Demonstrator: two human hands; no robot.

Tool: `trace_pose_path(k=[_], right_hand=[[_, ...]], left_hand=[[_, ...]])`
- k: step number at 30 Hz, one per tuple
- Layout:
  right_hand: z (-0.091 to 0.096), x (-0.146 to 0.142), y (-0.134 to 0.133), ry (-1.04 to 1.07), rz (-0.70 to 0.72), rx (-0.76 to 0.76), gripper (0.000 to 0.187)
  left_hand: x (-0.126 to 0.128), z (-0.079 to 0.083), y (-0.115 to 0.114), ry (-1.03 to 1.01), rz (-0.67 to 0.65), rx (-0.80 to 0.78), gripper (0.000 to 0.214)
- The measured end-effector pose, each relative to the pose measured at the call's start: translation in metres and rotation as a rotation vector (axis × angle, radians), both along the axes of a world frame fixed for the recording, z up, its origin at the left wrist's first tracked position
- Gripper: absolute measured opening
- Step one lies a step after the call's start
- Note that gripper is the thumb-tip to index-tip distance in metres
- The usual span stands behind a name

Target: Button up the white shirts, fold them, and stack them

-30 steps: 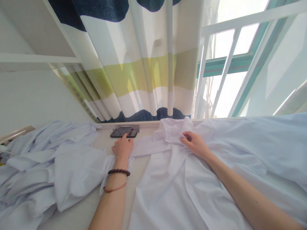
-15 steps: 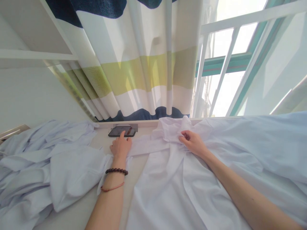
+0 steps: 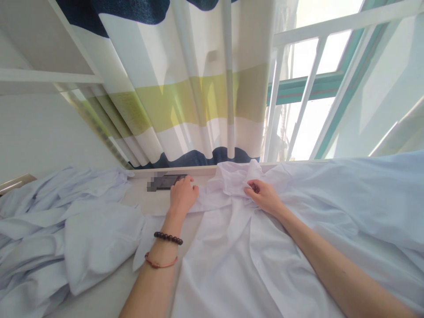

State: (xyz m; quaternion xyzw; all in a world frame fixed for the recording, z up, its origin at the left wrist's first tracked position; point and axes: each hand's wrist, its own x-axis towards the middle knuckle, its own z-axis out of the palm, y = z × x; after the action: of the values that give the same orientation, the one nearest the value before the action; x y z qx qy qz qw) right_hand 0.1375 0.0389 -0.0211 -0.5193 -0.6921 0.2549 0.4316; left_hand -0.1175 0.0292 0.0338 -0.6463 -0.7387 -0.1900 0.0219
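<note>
The shirt (image 3: pixel 232 256) lies flat on the table (image 3: pixel 155 206), the collar (image 3: pixel 236 179) at the far side under the window. My right hand (image 3: pixel 263 196) pinches the collar cloth between thumb and fingers. My left hand (image 3: pixel 183 194) rests with curled fingers on the shoulder edge, just right of the phone (image 3: pixel 165 182); if it grips the cloth I cannot tell. I think it is best to pull both sides apart evenly, so the collar stays straight and the phone is not pushed. Half a second ago the left forefinger touched the phone; now this hand has moved right onto the shirt. The right hand has stayed.
</note>
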Motion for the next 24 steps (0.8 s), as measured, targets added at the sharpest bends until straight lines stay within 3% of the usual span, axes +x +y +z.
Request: trace_pose_path(k=[4, 8, 13, 18, 21, 24], right_hand=[[-0.001, 0.0, 0.0, -0.004, 0.001, 0.002, 0.024], [-0.002, 0.001, 0.0, -0.006, 0.007, 0.012, 0.023], [-0.002, 0.002, 0.0, 0.048, 0.036, 0.026, 0.023], [0.003, 0.003, -0.001, 0.158, 0.08, -0.006, 0.023], [0.007, 0.004, -0.001, 0.264, 0.081, -0.064, 0.026], [0.007, 0.006, 0.0, 0.324, 0.072, -0.088, 0.026]], left_hand=[[0.047, 0.002, -0.004, -0.16, -0.256, -0.097, 0.023], [0.078, -0.011, -0.008, -0.378, -0.376, -0.255, 0.039], [0.08, -0.018, -0.005, -0.637, -0.286, -0.529, 0.054], [0.057, -0.001, 0.0, -0.682, -0.163, -0.764, 0.066], [0.038, 0.009, 0.004, -0.592, -0.014, -0.729, 0.062], [0.024, 0.005, 0.011, -0.495, 0.088, -0.515, 0.051]])
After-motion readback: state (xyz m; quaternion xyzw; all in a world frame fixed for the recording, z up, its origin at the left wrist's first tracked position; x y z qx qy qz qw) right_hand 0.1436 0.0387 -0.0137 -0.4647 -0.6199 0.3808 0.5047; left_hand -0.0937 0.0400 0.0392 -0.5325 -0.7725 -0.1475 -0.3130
